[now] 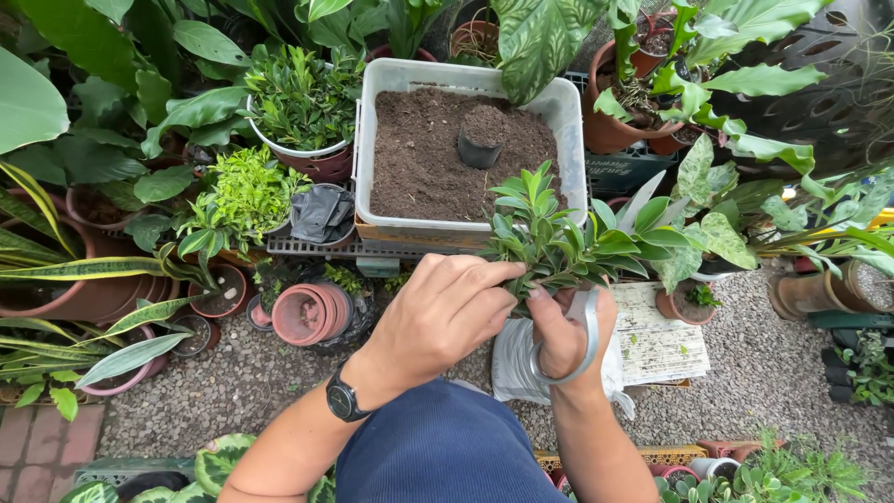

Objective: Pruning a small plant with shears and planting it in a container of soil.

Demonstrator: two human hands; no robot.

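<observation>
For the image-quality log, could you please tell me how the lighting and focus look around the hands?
Head view: soft, even daylight without hard shadows or glare; left hand, right hand and leafy cutting are sharp; the soil tub rim bows slightly from wide-angle distortion.

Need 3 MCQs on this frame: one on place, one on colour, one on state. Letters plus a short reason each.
1. Where is the small black pot?
A. In the soil of the white tub
B. On the gravel
C. In the left hand

2. What colour is the watch on the left wrist?
A. Red
B. Black
C. White

3. What is the left hand doing?
A. Resting flat on the gravel
B. Lifting the tub
C. Gripping the leafy cutting

Answers: 1 A, the pot stands sunk in the brown soil. 2 B, strap and case are dark black. 3 C, the fingers close round the stems, while the right hand holds grey-handled scissors beside them.
</observation>
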